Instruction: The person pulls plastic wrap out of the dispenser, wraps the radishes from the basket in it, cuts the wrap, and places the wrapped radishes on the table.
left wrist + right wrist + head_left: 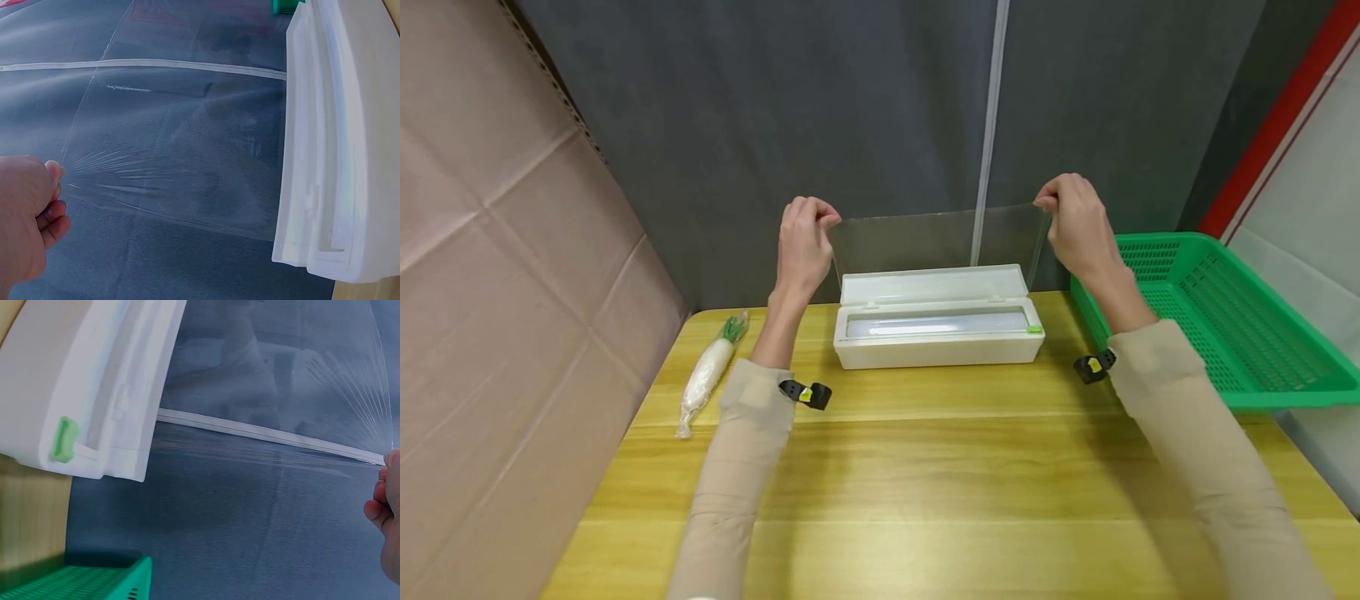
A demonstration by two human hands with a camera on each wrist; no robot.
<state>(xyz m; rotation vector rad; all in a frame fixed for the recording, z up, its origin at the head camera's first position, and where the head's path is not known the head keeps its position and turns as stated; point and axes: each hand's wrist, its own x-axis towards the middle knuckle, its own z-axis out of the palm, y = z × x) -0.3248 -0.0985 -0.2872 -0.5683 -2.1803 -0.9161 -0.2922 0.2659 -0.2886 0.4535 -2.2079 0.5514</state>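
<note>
A sheet of clear plastic wrap (917,237) stretches up from behind the open lid of a white wrap dispenser box (936,352). My left hand (803,246) pinches its left top corner between thumb and fingers. At the right top corner, my right hand (1078,225) pinches the film too. Fine creases fan out from each pinch in both wrist views. A green slide cutter (64,439) sits at the box's right end. Through the window in the box, the pale roll (940,323) shows.
A daikon radish (709,371) wrapped in film, with green tops, lies on the left of the wooden table (925,475). On the right stands a green plastic basket (1262,292). A dark curtain (775,108) hangs behind the table, and a pinkish wall covering (512,333) borders the left.
</note>
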